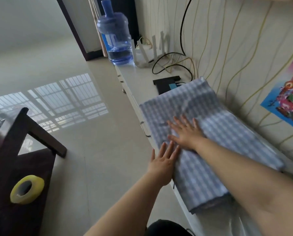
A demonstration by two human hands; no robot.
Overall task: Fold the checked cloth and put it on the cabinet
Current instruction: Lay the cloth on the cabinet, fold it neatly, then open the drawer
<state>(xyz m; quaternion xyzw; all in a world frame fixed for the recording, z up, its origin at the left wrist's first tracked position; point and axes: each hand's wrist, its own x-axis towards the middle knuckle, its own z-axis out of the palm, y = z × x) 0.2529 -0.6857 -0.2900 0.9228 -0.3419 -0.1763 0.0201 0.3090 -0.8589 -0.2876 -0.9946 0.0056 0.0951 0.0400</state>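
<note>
While blue-and-white checked folded cloth (208, 142) lies flat on long white cabinet top (138, 79), against wall: placing step nearly done, smoothing in hand. Right hand (186, 133) flat on cloth, fingers spread, pressing. Left hand (162, 164) straight-fingered at cloth's front edge, gripping nothing. Hands close together, not touching. Next, likely: square overhanging edge back, lift both palms without dragging folds.

soft woven checked cloth (210, 142) lies on a smooth glossy white cabinet (138, 82) above shiny floor tiles (74, 99).
</note>
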